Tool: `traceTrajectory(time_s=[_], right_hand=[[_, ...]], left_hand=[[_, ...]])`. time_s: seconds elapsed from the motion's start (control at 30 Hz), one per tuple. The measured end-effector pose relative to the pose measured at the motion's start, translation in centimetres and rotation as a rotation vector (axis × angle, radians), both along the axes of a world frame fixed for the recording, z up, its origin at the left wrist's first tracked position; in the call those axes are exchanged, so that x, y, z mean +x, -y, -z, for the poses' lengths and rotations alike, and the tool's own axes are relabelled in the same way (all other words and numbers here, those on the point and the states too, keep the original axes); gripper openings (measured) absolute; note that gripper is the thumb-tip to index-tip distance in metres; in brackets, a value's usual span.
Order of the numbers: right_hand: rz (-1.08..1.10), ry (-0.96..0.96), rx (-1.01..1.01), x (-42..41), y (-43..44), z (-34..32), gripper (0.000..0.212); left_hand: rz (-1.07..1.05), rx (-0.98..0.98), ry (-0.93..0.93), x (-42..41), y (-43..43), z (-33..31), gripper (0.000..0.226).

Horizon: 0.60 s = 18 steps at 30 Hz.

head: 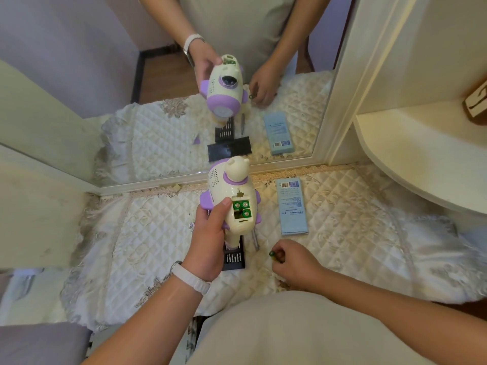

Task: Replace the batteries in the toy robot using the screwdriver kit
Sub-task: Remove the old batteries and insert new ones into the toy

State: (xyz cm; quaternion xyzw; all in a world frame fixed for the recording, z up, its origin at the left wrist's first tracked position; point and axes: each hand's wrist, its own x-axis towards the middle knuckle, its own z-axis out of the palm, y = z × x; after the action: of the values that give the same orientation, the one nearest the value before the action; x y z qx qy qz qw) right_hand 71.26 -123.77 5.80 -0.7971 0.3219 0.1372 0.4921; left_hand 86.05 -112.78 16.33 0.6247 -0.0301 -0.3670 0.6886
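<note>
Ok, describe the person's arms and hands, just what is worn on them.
No gloves or rings show. The left hand has a white wristband with a metal loop at its wrist; the right hand and its wrist wear nothing. Both forearms are uncovered, with no sleeves in view.

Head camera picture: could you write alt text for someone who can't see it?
The left hand holds a toy robot with its battery compartment open, three green batteries inside and one slot empty. The right hand pinches another green battery over the quilted cloth.
</note>
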Motion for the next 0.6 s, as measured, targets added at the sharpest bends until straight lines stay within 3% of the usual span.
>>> traceTrajectory(time_s=[0.27,0.47,0.6], right_hand=[[0.22,0.345,0.139,1.1,3.4,-7.5,0.014],[0.268,0.558,0.154,1.7,3.8,-13.0,0.018],[0.261,0.664,0.193,1.9,3.2,-15.3,0.022]], left_hand=[[-0.026,-0.006,0.003,0.4,0.3,-0.8,0.066],[-0.046,-0.06,0.005,0.3,0.8,-2.2,0.064],[-0.085,-0.003,0.062,-0.1,1.0,-3.0,0.074]])
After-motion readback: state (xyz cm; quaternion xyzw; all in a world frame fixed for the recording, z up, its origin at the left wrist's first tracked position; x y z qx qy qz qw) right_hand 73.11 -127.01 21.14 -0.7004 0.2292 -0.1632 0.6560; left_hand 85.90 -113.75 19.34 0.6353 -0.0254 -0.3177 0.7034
